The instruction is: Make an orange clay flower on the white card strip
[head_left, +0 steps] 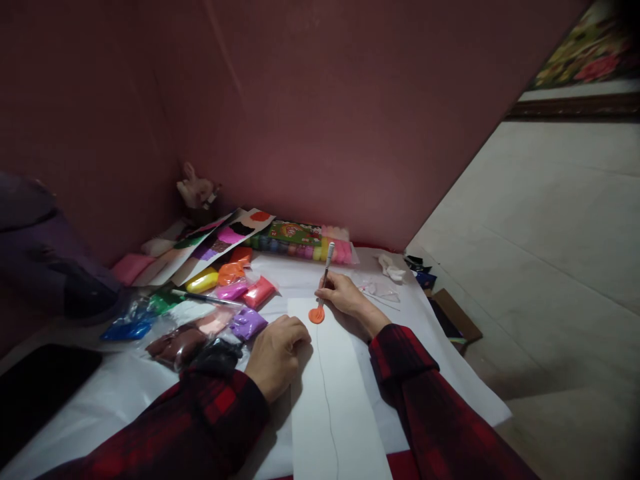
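A slim tool with a ribbed silver upper end [330,253] stands nearly upright in my right hand [343,295], pinched between thumb and fingers. Its lower end meets a small orange clay disc [316,316], whose surface looks grooved; the exact shape of the tool's tip cannot be made out. Under the disc lies a long white paper strip [320,413] with a thin wavy line drawn down from the disc. My left hand [280,350] rests curled at the strip's left edge, knuckles up. Its fingertips are hidden, so I cannot see whether anything is in them.
Left of my hands lie several clay packets, among them purple [249,323], brown [177,345], red [259,292] and yellow [202,280], with a pen [205,298] across them. Colour-patched sheets [220,247] and a clay pack [300,240] lie behind. Crumpled tissue [390,268] sits right.
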`<action>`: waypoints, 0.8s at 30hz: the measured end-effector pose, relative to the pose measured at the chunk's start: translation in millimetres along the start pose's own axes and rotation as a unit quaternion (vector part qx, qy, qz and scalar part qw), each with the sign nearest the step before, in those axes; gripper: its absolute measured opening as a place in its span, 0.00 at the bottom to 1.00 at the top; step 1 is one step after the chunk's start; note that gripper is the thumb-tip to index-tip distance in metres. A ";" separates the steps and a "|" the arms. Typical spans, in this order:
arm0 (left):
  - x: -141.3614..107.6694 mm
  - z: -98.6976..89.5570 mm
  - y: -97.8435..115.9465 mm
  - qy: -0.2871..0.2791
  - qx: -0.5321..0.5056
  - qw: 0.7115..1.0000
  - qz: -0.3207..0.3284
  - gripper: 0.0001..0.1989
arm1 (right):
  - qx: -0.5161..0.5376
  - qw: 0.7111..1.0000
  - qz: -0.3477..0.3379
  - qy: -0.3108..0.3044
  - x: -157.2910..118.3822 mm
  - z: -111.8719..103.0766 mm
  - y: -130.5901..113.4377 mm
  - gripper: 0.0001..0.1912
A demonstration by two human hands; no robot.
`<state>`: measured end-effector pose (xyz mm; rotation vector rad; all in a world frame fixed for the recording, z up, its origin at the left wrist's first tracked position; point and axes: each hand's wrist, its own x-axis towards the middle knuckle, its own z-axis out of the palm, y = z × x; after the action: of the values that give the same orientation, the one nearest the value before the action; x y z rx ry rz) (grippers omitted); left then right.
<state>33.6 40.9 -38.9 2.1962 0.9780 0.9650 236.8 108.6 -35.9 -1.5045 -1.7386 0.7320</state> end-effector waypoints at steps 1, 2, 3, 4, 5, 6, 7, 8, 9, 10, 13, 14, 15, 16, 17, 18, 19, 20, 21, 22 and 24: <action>-0.1 0.1 -0.1 0.000 -0.001 1.000 -0.001 0.15 | -0.009 1.000 0.002 0.004 -0.2 0.0 -1.7 0.05; -0.2 0.2 0.0 0.000 -0.001 1.000 -0.001 0.15 | -0.017 1.000 0.004 0.008 -0.5 0.1 -3.4 0.05; -0.2 0.2 0.0 -0.001 -0.002 1.000 -0.001 0.15 | -0.024 1.000 0.006 0.011 -0.8 0.2 -5.0 0.05; -0.3 0.1 0.2 -0.001 -0.003 1.000 -0.001 0.15 | -0.029 0.999 0.008 0.015 -1.1 0.4 -6.4 0.06; -0.3 0.1 0.3 -0.001 -0.003 1.000 -0.001 0.15 | -0.033 0.999 0.010 0.018 -1.2 0.6 -7.4 0.06; -0.3 0.0 0.5 0.000 -0.003 1.000 -0.001 0.15 | -0.036 0.999 0.012 0.021 -1.3 0.8 -8.1 0.06; -0.2 -0.1 0.7 0.000 -0.003 1.000 -0.001 0.15 | -0.037 0.999 0.014 0.024 -1.3 1.0 -8.4 0.06; -0.2 -0.1 0.8 0.001 -0.003 1.000 -0.002 0.15 | -0.037 0.999 0.015 0.027 -1.1 1.2 -8.3 0.05; -0.1 -0.2 0.9 0.001 -0.004 1.000 -0.003 0.15 | -0.036 0.999 0.016 0.030 -0.8 1.5 -7.9 0.05; -0.1 -0.2 1.0 0.002 -0.006 1.000 -0.003 0.15 | -0.034 0.999 0.017 0.034 -0.4 1.9 -7.2 0.05; -0.1 -0.1 0.8 0.004 -0.011 1.000 -0.001 0.15 | -0.020 0.998 0.017 0.054 0.5 4.2 -3.7 0.05; -0.2 0.0 0.8 0.005 -0.011 1.000 0.000 0.15 | -0.012 0.998 0.017 0.064 0.6 5.5 -2.3 0.05; -0.2 0.0 0.7 0.005 -0.011 1.000 0.000 0.15 | -0.003 0.997 0.017 0.076 0.5 7.0 -0.9 0.05; -0.3 0.1 0.7 0.004 -0.010 1.000 0.000 0.15 | 0.008 0.996 0.016 0.092 0.3 8.5 0.5 0.05; -0.4 0.1 0.7 0.003 -0.009 1.000 0.000 0.15 | 0.021 0.993 0.015 0.112 -0.1 10.0 1.8 0.05; -0.4 0.1 0.7 0.002 -0.007 1.000 0.000 0.15 | 0.035 0.990 0.014 0.134 -0.7 11.4 2.9 0.05; -0.5 0.1 0.7 0.001 -0.005 1.000 0.000 0.15 | 0.050 0.986 0.012 0.158 -1.5 12.4 3.6 0.06; -0.6 0.0 0.7 0.000 -0.004 1.000 0.001 0.15 | 0.066 0.982 0.010 0.178 -2.4 13.1 4.0 0.07; -0.6 0.0 0.8 -0.001 -0.004 1.000 0.003 0.15 | 0.082 0.978 0.007 0.192 -3.6 13.4 3.8 0.07; -0.7 -0.1 0.8 -0.001 -0.004 1.000 0.004 0.15 | 0.099 0.976 0.003 0.195 -5.0 13.5 3.0 0.07; -0.8 -0.3 0.9 -0.001 -0.004 1.000 0.005 0.15 | 0.129 0.977 -0.006 0.172 -8.7 13.3 -0.1 0.08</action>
<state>33.3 39.8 -38.4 2.1981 0.9617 0.9700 226.5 100.5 -44.9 -1.3497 -1.3380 0.6210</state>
